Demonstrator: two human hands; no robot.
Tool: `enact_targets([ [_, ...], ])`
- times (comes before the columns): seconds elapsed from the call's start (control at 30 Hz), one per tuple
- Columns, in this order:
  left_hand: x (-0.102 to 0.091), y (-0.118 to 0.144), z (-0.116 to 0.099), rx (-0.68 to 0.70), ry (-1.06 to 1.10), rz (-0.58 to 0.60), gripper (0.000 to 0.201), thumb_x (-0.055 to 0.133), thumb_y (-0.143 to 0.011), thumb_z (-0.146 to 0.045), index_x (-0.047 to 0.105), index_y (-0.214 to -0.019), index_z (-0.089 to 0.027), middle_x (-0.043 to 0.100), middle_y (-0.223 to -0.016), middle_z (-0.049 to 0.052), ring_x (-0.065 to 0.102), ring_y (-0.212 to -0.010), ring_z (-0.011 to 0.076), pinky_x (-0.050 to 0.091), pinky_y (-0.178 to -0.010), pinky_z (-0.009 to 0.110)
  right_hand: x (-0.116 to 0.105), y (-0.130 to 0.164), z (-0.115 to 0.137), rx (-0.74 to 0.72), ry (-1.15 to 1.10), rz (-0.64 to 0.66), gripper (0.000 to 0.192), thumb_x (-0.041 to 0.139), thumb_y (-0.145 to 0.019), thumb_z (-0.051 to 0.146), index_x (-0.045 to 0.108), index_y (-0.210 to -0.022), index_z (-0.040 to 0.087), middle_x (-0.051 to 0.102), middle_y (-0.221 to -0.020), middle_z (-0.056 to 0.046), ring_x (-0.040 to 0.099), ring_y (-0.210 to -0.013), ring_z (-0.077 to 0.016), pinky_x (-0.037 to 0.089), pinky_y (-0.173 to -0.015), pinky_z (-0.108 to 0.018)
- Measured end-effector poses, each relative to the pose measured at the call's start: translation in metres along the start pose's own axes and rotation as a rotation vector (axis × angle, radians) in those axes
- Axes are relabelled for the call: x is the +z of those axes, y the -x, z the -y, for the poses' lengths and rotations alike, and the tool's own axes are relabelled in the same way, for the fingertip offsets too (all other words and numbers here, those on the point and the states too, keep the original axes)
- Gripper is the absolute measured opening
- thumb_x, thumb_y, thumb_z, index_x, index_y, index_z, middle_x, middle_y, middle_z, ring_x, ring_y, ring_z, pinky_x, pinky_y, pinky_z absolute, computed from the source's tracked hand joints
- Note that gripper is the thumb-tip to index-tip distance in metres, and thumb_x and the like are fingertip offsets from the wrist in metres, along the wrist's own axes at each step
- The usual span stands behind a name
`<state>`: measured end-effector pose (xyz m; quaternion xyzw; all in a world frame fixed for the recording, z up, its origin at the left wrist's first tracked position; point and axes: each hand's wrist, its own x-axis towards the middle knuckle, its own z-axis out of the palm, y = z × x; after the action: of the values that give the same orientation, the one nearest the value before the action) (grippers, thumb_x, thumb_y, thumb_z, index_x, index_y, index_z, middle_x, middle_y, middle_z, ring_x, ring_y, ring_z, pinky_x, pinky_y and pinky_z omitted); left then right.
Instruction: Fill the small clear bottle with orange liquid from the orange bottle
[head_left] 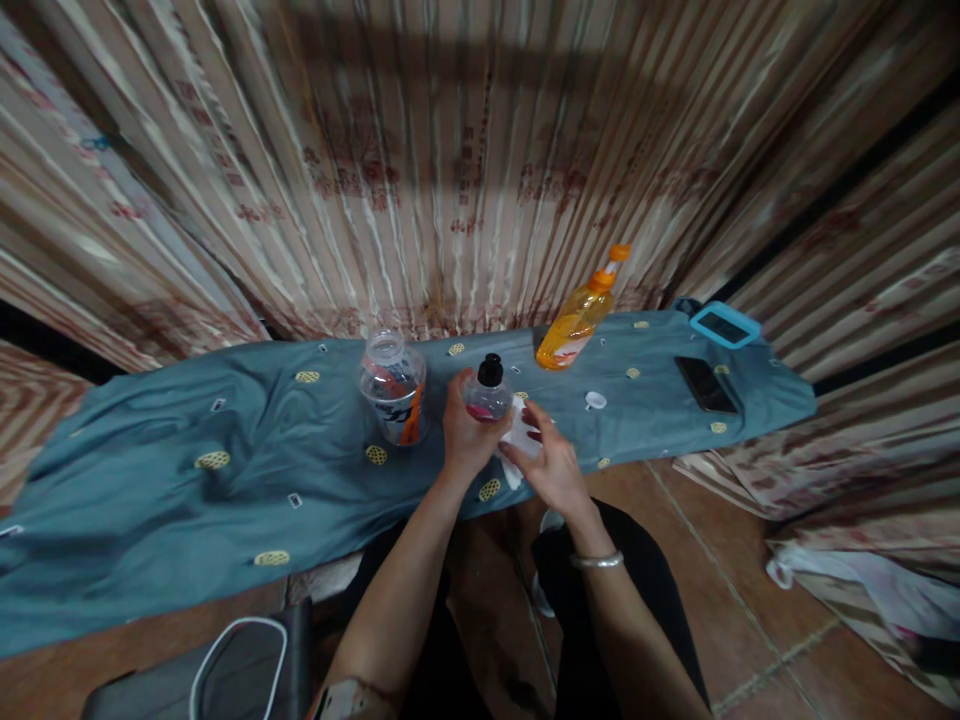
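My left hand (469,438) is wrapped around a clear bottle (489,393) with a black cap and some pink on it, near the table's front edge. My right hand (549,458) pinches a white tissue (519,440) against the bottle's right side. Left of my hands stands a large clear plastic bottle (394,390) with an orange and black label. A bottle of orange liquid (577,320) with an orange pump top is farther back on the right. A small white cap-like piece (595,400) lies right of my right hand.
The narrow table wears a blue-green cloth (150,520) with yellow pineapple prints. At its right end lie a black phone (705,384) and a blue-framed device (724,325). Patterned curtains (465,180) hang behind. A dark case or stool (217,670) with a white cable is below left.
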<state>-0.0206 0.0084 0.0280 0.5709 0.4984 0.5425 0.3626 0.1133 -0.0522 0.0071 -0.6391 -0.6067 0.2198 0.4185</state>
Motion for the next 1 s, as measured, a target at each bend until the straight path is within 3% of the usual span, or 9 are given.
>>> enact_targets([
  [0.07, 0.001, 0.0, 0.002, 0.004, -0.011, -0.006, 0.073, 0.078, -0.057, -0.023, 0.046, -0.123, -0.02, 0.06, -0.125, 0.01, 0.059, -0.117, 0.0253, 0.046, -0.1, 0.039, 0.012, -0.004, 0.013, -0.054, -0.037, 0.098, 0.081, 0.066, -0.074, 0.024, 0.032, -0.146, 0.019, 0.054, -0.139, -0.014, 0.056, -0.123, -0.0287, 0.046, -0.102, -0.046],
  [0.2, 0.002, -0.002, 0.005, -0.009, -0.021, -0.025, 0.077, 0.079, -0.058, -0.025, 0.044, -0.126, -0.019, 0.058, -0.128, 0.012, 0.058, -0.12, 0.027, 0.046, -0.102, 0.04, 0.031, -0.014, 0.023, -0.04, -0.035, 0.107, 0.092, 0.059, -0.069, 0.01, 0.017, -0.151, 0.017, 0.059, -0.132, -0.017, 0.059, -0.12, -0.0312, 0.05, -0.095, -0.046],
  [0.37, 0.006, -0.008, 0.01, 0.011, 0.012, -0.076, 0.084, 0.08, -0.058, -0.028, 0.04, -0.131, -0.019, 0.055, -0.133, 0.014, 0.055, -0.124, 0.0282, 0.042, -0.107, 0.042, 0.034, -0.031, 0.024, -0.037, -0.025, 0.095, 0.082, 0.056, -0.068, 0.008, 0.027, -0.145, 0.013, 0.069, -0.112, -0.016, 0.068, -0.102, -0.0316, 0.054, -0.083, -0.043],
  [0.5, 0.012, -0.01, 0.012, 0.063, 0.036, -0.083, 0.09, 0.08, -0.061, -0.034, 0.034, -0.137, -0.019, 0.053, -0.135, 0.015, 0.052, -0.127, 0.0286, 0.039, -0.109, 0.044, 0.023, -0.047, 0.027, -0.056, 0.032, 0.09, 0.056, 0.053, -0.07, 0.011, 0.048, -0.126, 0.016, 0.071, -0.102, -0.012, 0.069, -0.095, -0.0305, 0.053, -0.077, -0.038],
  [0.67, 0.022, -0.009, 0.01, 0.185, 0.078, 0.042, 0.097, 0.076, -0.068, -0.044, 0.023, -0.145, -0.02, 0.045, -0.143, 0.016, 0.043, -0.136, 0.0284, 0.033, -0.114, 0.044, 0.002, -0.055, 0.022, -0.048, 0.097, 0.038, 0.036, 0.052, -0.074, 0.023, 0.054, -0.109, 0.02, 0.071, -0.093, -0.009, 0.069, -0.087, -0.0303, 0.053, -0.073, -0.037],
  [0.83, 0.047, 0.001, 0.013, 0.141, 0.141, 0.177, 0.101, 0.074, -0.07, -0.042, 0.016, -0.149, -0.019, 0.023, -0.158, 0.017, 0.023, -0.147, 0.0285, 0.02, -0.121, 0.044, -0.024, -0.059, -0.005, -0.036, 0.039, -0.005, 0.042, 0.063, -0.07, 0.033, 0.055, -0.109, 0.02, 0.072, -0.091, -0.007, 0.068, -0.081, -0.0275, 0.054, -0.075, -0.039],
  [1.0, 0.079, 0.016, 0.017, 0.039, 0.209, 0.281, 0.089, 0.071, -0.074, -0.037, 0.023, -0.148, -0.022, 0.026, -0.158, 0.014, 0.026, -0.147, 0.0267, 0.02, -0.121, 0.045, -0.05, -0.072, -0.034, 0.039, -0.08, -0.057, 0.052, 0.073, -0.067, 0.041, 0.057, -0.11, 0.017, 0.072, -0.1, -0.009, 0.069, -0.084, -0.0258, 0.054, -0.079, -0.039],
])
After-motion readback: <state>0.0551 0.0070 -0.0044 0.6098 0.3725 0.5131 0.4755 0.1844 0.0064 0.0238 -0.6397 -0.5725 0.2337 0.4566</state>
